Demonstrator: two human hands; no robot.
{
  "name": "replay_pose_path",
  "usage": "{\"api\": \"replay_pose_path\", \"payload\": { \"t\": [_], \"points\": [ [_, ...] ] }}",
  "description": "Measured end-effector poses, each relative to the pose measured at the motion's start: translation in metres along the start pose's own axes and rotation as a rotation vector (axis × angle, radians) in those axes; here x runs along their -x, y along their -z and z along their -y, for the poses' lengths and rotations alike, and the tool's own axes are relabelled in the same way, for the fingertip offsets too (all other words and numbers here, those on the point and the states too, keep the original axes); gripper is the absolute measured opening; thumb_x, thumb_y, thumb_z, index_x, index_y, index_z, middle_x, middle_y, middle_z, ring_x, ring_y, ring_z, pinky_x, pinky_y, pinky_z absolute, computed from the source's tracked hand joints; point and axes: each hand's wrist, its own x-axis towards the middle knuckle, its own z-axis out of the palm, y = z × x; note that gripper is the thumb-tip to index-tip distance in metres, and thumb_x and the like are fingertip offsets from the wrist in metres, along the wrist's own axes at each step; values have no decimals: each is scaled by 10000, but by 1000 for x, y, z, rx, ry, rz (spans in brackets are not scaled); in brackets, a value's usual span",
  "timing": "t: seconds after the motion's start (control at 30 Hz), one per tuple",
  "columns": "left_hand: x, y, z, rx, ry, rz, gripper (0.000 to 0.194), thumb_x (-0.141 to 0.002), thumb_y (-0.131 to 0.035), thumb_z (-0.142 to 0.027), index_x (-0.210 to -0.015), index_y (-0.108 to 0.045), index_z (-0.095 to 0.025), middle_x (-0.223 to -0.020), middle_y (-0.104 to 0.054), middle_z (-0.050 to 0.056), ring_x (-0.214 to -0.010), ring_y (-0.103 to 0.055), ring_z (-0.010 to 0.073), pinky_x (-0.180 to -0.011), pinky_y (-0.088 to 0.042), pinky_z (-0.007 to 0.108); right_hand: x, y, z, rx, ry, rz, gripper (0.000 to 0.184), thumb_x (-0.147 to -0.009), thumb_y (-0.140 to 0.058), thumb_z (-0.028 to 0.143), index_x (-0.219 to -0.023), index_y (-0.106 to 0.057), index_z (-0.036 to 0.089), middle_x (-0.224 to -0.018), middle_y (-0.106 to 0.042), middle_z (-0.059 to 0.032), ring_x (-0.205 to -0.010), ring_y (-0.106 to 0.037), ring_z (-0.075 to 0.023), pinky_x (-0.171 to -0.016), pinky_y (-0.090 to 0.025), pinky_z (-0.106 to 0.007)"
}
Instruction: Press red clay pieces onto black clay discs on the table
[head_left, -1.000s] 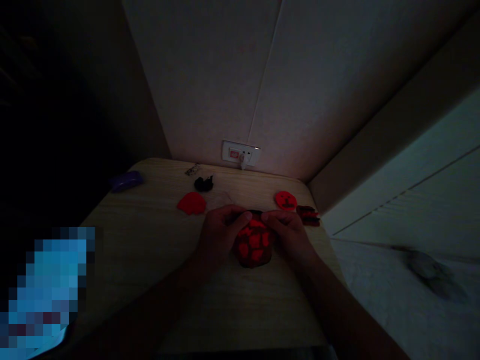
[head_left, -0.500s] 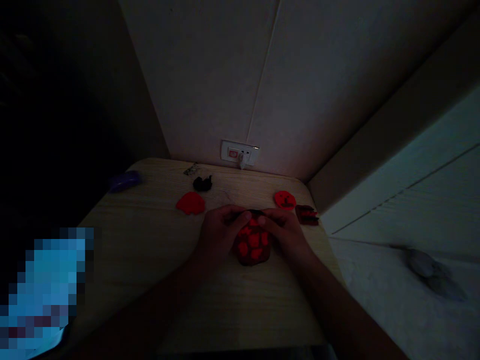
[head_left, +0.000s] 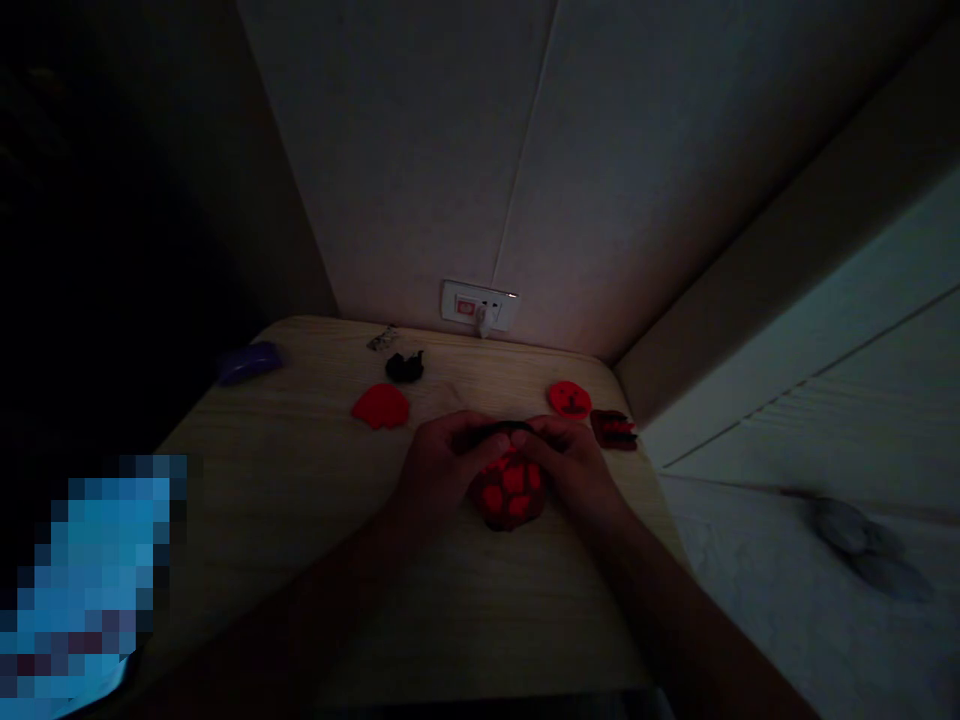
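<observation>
A rounded piece with red patches between dark lines (head_left: pixel 511 492), possibly modelling clay, is held low over the table by both hands. My left hand (head_left: pixel 442 455) grips its left upper edge, thumb on top. On the opposite side my right hand (head_left: pixel 564 450) pinches the edge, its thumb close to the left thumb. A black strip (head_left: pixel 517 426) shows along the far edge between the fingers. The undersides of the fingers are hidden. Near the left hand lie a flat red piece (head_left: pixel 381 407) and a black lump (head_left: pixel 405 367). Beyond the right hand sits a red disc with dark marks (head_left: pixel 570 400).
The pale wooden table (head_left: pixel 300 480) meets a wall with a socket and plug (head_left: pixel 480 308). A dark-and-red striped piece (head_left: pixel 613 430) lies by the right edge. A purple object (head_left: pixel 250 362) sits at the left edge, a small crumpled scrap (head_left: pixel 382 338) at the back. The light is dim.
The patterned piece has shifted and tilted slightly between the fingers, and more of the black strip shows at its far edge. Both thumbs have moved a little lower.
</observation>
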Motion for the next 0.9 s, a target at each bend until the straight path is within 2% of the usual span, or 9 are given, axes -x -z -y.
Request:
{"api": "replay_pose_path", "payload": {
  "t": [0.37,0.6,0.73,0.9],
  "points": [
    [-2,1,2,103,20,-27,262,-735,-849,-354,-946,-814,-203,-877,-809,38,-794,-738,182,-722,-569,266,-2,3,-6,-32,0,-54,255,-716,-890,436,-787,-800,208,-677,-748,-2,-560,-615,-128,-543,-452,-237],
    [-3,0,3,139,14,-63,296,-731,-850,-356,-959,-815,-171,-910,-811,66,-784,-732,188,-718,-564,272,-6,7,-12,18,28,-57,255,-748,-868,443,-758,-810,195,-643,-734,-13,-557,-606,-139,-544,-447,-256],
    [-5,0,8,138,51,-16,309,-740,-845,-391,-962,-810,-179,-873,-803,49,-747,-717,172,-679,-546,254,-7,7,-13,-33,20,-75,271,-730,-876,466,-759,-809,205,-653,-736,-5,-548,-600,-132,-533,-442,-250],
    [-7,0,10,176,65,-42,313,-720,-858,-397,-930,-803,-172,-845,-793,43,-725,-708,161,-665,-541,245,-8,9,-15,-60,19,-45,218,-768,-859,431,-776,-815,217,-644,-726,3,-548,-595,-127,-544,-442,-250]
  ]
}}
